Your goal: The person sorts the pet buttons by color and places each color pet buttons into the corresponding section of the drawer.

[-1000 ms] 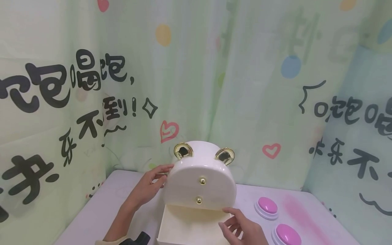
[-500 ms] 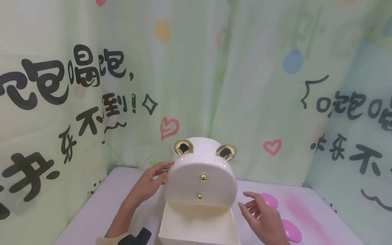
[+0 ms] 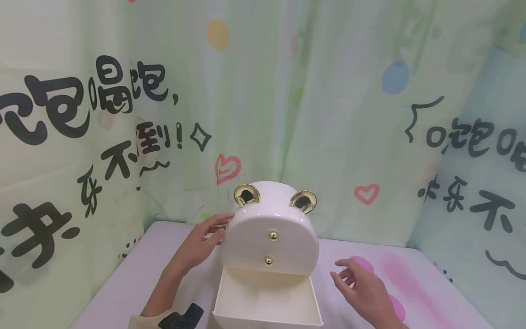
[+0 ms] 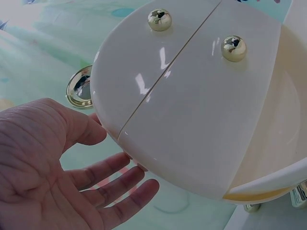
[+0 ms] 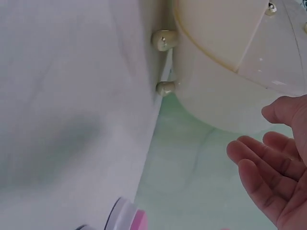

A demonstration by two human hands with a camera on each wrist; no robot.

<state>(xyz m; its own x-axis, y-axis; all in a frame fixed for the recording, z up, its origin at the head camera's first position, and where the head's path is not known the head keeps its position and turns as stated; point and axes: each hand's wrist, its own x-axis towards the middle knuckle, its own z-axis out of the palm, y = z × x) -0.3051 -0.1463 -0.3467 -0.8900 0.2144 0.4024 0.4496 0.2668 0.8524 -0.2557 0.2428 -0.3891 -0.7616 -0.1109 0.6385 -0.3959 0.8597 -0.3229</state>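
A glossy white rounded drawer box (image 3: 289, 249) with two gold knobs on its front stands mid-table in the head view. Two gold-rimmed ornaments, the left one (image 3: 247, 195) and the right one (image 3: 303, 201), stick up from its top like eyes. Its bottom drawer (image 3: 267, 297) is pulled out, and the inside shows bare cream plastic. My left hand (image 3: 201, 244) rests its loosely extended fingers against the box's left side; the left wrist view shows the fingertips (image 4: 151, 189) at its curved edge. Right of the box, my right hand (image 3: 365, 288) hovers with relaxed fingers, holding nothing.
Two pink push buttons, the far one (image 3: 363, 263) and the near one (image 3: 397, 307), sit partly hidden behind my right hand. Gold ball feet (image 5: 164, 40) support the box. A printed curtain (image 3: 263, 114) closes in the white table (image 3: 172, 233) at the back and sides.
My right hand has moved away from the drawer's right edge toward the right, over the pink buttons. My left hand stays against the box, and the drawer remains pulled out.
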